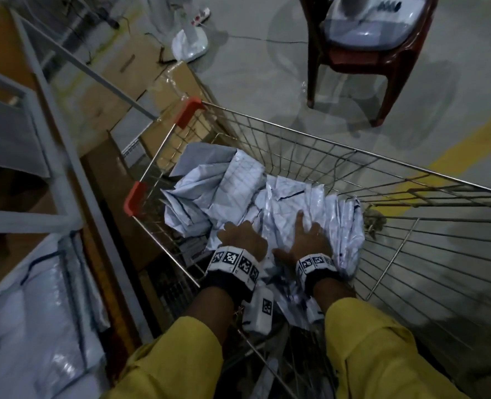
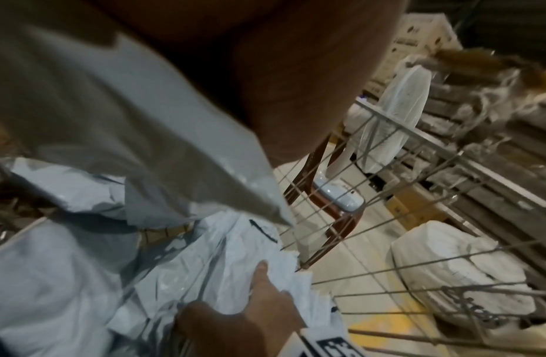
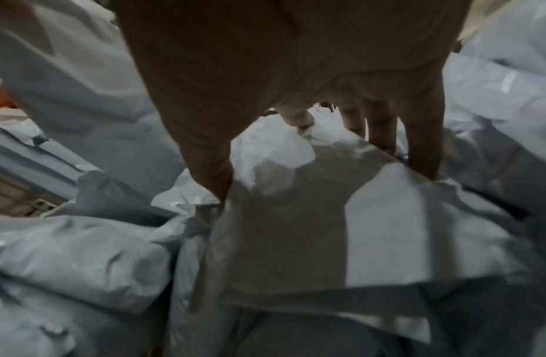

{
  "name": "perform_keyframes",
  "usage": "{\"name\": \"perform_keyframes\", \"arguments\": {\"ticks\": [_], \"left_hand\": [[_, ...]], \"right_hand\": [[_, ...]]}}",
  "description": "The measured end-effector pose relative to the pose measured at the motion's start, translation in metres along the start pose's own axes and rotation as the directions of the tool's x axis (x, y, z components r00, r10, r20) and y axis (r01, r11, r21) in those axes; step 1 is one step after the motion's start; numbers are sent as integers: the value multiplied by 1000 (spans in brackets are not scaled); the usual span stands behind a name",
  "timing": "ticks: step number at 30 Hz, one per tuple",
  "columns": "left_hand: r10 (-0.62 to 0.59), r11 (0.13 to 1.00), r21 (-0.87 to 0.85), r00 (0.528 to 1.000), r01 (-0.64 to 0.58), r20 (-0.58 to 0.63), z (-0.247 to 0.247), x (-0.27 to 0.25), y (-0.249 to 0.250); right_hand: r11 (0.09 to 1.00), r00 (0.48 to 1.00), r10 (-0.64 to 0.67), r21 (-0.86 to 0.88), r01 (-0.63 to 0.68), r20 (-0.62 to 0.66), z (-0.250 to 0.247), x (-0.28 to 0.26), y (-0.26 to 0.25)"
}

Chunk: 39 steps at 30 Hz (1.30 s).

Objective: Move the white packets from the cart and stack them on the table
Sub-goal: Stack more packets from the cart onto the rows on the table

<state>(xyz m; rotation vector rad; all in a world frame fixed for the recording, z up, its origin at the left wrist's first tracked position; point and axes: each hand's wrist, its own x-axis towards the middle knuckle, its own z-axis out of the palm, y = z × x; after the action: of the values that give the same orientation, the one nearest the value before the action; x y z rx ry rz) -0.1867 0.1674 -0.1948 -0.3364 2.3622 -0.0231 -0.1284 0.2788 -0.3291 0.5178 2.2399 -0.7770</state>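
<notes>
A wire cart (image 1: 310, 131) with red corner caps holds a heap of crumpled white packets (image 1: 218, 182). Both my hands are down in it at the near end. My left hand (image 1: 242, 236) has its fingers curled down out of sight into the heap, and in the left wrist view a white packet (image 2: 128, 116) lies close against its palm. My right hand (image 1: 306, 234) rests on top of another white packet (image 1: 287, 203) with fingers spread and straight; their fingertips (image 3: 424, 166) touch its far edge. More white packets (image 1: 37, 312) lie on the table at lower left.
The grey metal table frame (image 1: 65, 156) runs along the cart's left side, with cardboard boxes (image 1: 129, 82) behind it. A dark red plastic chair (image 1: 359, 67) carrying a fan stands beyond the cart. A yellow line (image 1: 468, 145) crosses the floor at right.
</notes>
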Motion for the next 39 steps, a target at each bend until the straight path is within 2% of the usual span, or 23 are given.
{"name": "perform_keyframes", "arguments": {"ticks": [2,4,8,11,14,17,22,26,29,33,36,39], "left_hand": [[48,997,-58,999,-47,18,-8,-4,-5],[122,988,-98,992,-123,-16,-17,-14,-7],[220,951,-185,962,-249,-160,-40,-38,-12],[249,931,-194,928,-308,-276,-63,-56,-21],[222,922,-195,868,-335,-444,-84,-77,-36],[194,894,-238,808,-379,-556,-96,-109,-56],[142,852,-313,761,-419,-633,-107,-177,-96],[125,793,-356,704,-495,-699,-113,-236,-130],[102,740,-378,647,-557,-755,-114,-273,-155],[47,711,-402,609,-577,-792,-105,-311,-186],[2,684,-433,594,-588,-804,-95,-330,-206],[-44,672,-450,575,-588,-817,-85,-350,-226]], "right_hand": [[1000,999,17,20,-18,28,-9,-3,-5],[998,999,30,56,-31,16,-17,-10,-6],[974,992,79,220,-55,-102,-39,-42,-9],[972,982,83,229,-43,-170,-61,-76,-15],[970,970,85,242,-29,-228,-82,-114,-27],[971,937,50,237,36,-345,-98,-158,-42],[974,861,-36,173,143,-507,-118,-247,-71],[960,772,-94,149,238,-628,-125,-321,-84],[953,735,-121,128,274,-667,-123,-371,-88],[935,668,-162,103,338,-726,-111,-424,-93],[919,648,-171,117,376,-742,-101,-454,-96],[907,650,-203,109,406,-732,-94,-479,-98]]}}
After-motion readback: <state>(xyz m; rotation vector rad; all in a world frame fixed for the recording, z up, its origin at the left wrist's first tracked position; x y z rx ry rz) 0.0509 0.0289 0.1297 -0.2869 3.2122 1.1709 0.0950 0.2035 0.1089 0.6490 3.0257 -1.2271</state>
